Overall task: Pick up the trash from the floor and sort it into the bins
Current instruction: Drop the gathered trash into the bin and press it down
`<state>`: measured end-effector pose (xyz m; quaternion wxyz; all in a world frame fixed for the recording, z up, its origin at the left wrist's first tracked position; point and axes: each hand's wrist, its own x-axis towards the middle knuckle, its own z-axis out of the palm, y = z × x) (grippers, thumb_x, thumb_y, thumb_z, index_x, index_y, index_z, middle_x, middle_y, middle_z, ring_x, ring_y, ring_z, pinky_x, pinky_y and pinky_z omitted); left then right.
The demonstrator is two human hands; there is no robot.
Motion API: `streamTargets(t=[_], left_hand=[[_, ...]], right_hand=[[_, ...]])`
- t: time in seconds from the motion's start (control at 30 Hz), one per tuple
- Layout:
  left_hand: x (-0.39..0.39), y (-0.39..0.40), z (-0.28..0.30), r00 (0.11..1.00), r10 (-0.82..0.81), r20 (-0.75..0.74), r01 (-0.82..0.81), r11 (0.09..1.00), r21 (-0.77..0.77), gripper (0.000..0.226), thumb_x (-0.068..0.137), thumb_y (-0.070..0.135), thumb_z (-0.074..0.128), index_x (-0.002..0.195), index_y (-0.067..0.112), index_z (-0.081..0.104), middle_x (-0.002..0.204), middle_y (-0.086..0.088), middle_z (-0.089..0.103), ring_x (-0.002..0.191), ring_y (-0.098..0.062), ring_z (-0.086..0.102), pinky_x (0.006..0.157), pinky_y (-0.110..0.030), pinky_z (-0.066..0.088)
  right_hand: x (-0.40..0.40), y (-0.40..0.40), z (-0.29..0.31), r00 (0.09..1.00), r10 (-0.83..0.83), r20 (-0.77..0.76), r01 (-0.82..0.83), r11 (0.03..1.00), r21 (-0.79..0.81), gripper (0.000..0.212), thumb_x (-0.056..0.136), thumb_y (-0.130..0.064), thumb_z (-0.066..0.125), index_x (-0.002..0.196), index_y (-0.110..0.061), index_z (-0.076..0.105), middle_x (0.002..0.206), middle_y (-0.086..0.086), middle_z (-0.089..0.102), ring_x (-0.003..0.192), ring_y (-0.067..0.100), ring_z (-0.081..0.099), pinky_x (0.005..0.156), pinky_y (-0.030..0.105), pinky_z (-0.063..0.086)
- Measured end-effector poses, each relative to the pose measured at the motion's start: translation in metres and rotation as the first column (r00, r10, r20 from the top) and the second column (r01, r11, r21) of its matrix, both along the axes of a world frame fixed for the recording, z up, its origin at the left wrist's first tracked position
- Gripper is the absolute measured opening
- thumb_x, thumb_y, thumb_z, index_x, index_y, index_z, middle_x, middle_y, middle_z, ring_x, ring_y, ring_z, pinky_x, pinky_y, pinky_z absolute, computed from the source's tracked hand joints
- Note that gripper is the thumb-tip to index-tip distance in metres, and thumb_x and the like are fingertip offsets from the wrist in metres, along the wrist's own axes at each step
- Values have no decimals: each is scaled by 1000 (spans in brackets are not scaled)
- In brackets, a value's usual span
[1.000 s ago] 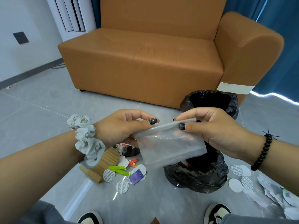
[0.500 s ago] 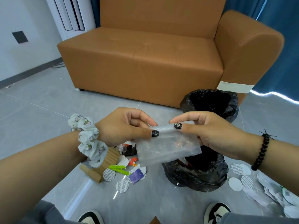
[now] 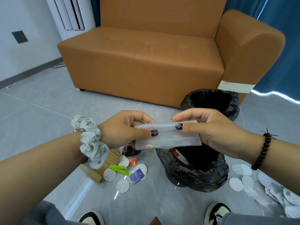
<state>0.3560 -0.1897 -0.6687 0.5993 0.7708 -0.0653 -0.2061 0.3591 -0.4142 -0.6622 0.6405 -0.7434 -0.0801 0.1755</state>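
A clear plastic bag (image 3: pixel 168 138), folded over into a flat strip, is held between both hands above the floor. My left hand (image 3: pixel 125 129) pinches its left end with thumb on top. My right hand (image 3: pixel 209 127) pinches the upper right edge. Right under the bag stands a bin lined with a black bag (image 3: pixel 194 174), with a red wrapper inside. A second black-lined bin (image 3: pixel 212 101) stands behind it by the sofa. Loose trash lies on the floor: round white pads (image 3: pixel 123 185), green strips (image 3: pixel 120 169), a purple sachet (image 3: pixel 137 174), corrugated cardboard (image 3: pixel 99 171).
A brown sofa (image 3: pixel 146 59) fills the background. More white pads and crumpled paper (image 3: pixel 276 190) lie at the right. My shoes (image 3: pixel 217 213) show at the bottom edge. Grey tiled floor (image 3: pixel 40 114) spreads to the left.
The bag has been folded down from a hanging sheet into a narrower strip. Both hands have moved closer together and slightly lower.
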Motion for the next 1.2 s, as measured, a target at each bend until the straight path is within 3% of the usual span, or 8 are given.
streamTargets(t=[0.13, 0.27, 0.4, 0.63, 0.8, 0.93, 1.03, 1.2], left_hand=[[0, 1, 0, 1000, 11, 15, -11, 1000, -3, 14, 77, 6, 69, 89, 12, 67, 70, -3, 67, 56, -15, 62, 48, -22, 51], [-2, -4, 3, 995, -29, -100, 20, 996, -90, 12, 85, 11, 60, 97, 9, 62, 71, -5, 69, 54, -18, 68, 46, -20, 49], [-2, -4, 0, 997, -18, -81, 11, 996, -85, 11, 88, 9, 57, 98, 8, 62, 69, -3, 68, 54, -16, 66, 44, -18, 47], [1, -1, -3, 1000, 13, -4, -14, 1000, -28, 13, 82, 5, 65, 94, 10, 66, 82, -13, 67, 55, -13, 65, 44, -17, 42], [1, -4, -4, 998, 9, -61, -8, 1000, 10, 12, 91, 10, 55, 99, 10, 64, 77, -5, 64, 53, -10, 63, 45, -18, 42], [0, -3, -4, 993, -51, -107, 55, 998, 33, 8, 90, 14, 57, 96, 13, 61, 77, -2, 70, 53, -11, 61, 47, -18, 40], [0, -5, -7, 989, -53, -135, 59, 997, 40, 10, 89, 15, 59, 98, 12, 60, 79, -3, 71, 59, -12, 65, 50, -19, 45], [0, -7, -14, 968, -72, -241, 102, 988, 113, 11, 91, 10, 56, 101, 13, 54, 85, -4, 71, 62, -11, 67, 55, -21, 48]], right_hand=[[-1, 0, -1, 997, 28, -66, -26, 999, 24, 19, 77, -13, 68, 95, -8, 72, 87, 0, 71, 74, 18, 68, 54, 26, 55], [1, -1, -3, 1000, 11, 10, -11, 1000, -4, 13, 74, -3, 71, 85, -10, 75, 84, 0, 72, 73, 17, 68, 60, 25, 58], [1, -1, -3, 1000, -1, 19, 1, 1000, -2, 18, 77, 6, 68, 80, -11, 76, 89, 7, 73, 79, 22, 68, 74, 32, 60], [2, 1, -5, 991, -49, -122, 55, 998, 42, 11, 84, -1, 63, 91, -1, 71, 85, 7, 71, 72, 19, 67, 57, 24, 57], [3, 1, -6, 996, -73, -46, 72, 997, -30, 11, 80, 3, 67, 81, -6, 74, 89, 7, 72, 73, 17, 68, 62, 21, 56], [5, 0, -9, 982, -181, -53, 185, 980, 75, 21, 75, 4, 71, 95, -5, 69, 97, 10, 70, 71, 16, 67, 64, 22, 56], [8, -1, -13, 959, -267, -91, 280, 940, 193, 36, 68, 0, 73, 103, -3, 64, 91, 14, 68, 69, 18, 67, 63, 22, 57], [22, -10, -25, 921, -389, -20, 387, 911, 142, 39, 75, 0, 74, 109, -8, 57, 89, 12, 69, 72, 19, 67, 62, 25, 55]])
